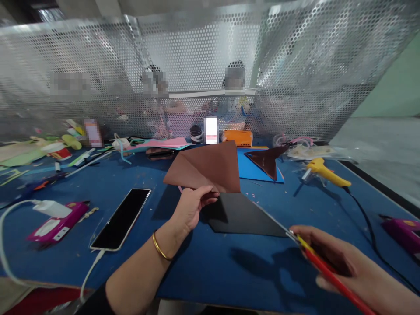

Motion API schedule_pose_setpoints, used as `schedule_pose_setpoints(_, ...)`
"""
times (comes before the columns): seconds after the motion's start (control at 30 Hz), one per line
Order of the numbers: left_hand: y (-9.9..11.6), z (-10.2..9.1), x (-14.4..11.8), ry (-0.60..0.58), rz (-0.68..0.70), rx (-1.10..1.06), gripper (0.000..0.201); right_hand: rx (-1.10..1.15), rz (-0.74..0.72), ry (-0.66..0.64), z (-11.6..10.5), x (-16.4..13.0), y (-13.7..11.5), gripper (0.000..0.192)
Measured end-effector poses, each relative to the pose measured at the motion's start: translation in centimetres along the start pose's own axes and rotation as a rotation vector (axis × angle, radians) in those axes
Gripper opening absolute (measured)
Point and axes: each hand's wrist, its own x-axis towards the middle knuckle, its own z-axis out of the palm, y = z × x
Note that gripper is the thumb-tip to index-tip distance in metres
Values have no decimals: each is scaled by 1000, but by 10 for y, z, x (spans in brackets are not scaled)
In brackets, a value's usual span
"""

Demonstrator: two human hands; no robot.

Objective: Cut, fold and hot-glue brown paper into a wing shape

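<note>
My left hand (197,202), with a gold bangle at its wrist, pinches the lower edge of a brown sheet (213,166) between thumb and fingers. The sheet has a crease and is raised off the blue table. Below it lies a flat black sheet (246,216), partly covered by the brown one. On the right, my right hand (348,267) is closed around a slim red-and-yellow utility knife (323,264). Its metal tip points left, at the right corner of the black sheet. Whether the tip touches it I cannot tell.
A charging phone (123,218) and a magenta power strip (61,223) lie left. Behind are a blue sheet (244,168) and a folded dark brown piece (267,161). A yellow glue gun (328,171) with its cord is right. A perforated screen (203,48) stands at the back.
</note>
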Motion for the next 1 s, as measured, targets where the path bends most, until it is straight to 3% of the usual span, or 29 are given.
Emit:
schedule_pose_setpoints(0.13,-1,-1,0,12,12,-13,6,60,107,-243,9,-4,-20,79)
schedule_pose_setpoints(0.33,-1,1,-2,42,67,-45,13,21,97,-201,18,12,-48,60)
schedule_pose_setpoints(0.47,-3,3,-5,50,80,-57,14,104,86,-279,28,30,-56,57)
schedule_pose_setpoints(0.73,-10,7,-11,16,45,-64,18,237,-19,-314,47,56,-63,48)
schedule_pose_setpoints(0.87,-10,9,-13,25,38,-70,23,297,-8,-293,50,59,-63,47)
schedule_pose_setpoints(1.0,-6,5,-9,80,49,-69,14,232,26,-305,46,56,-65,50)
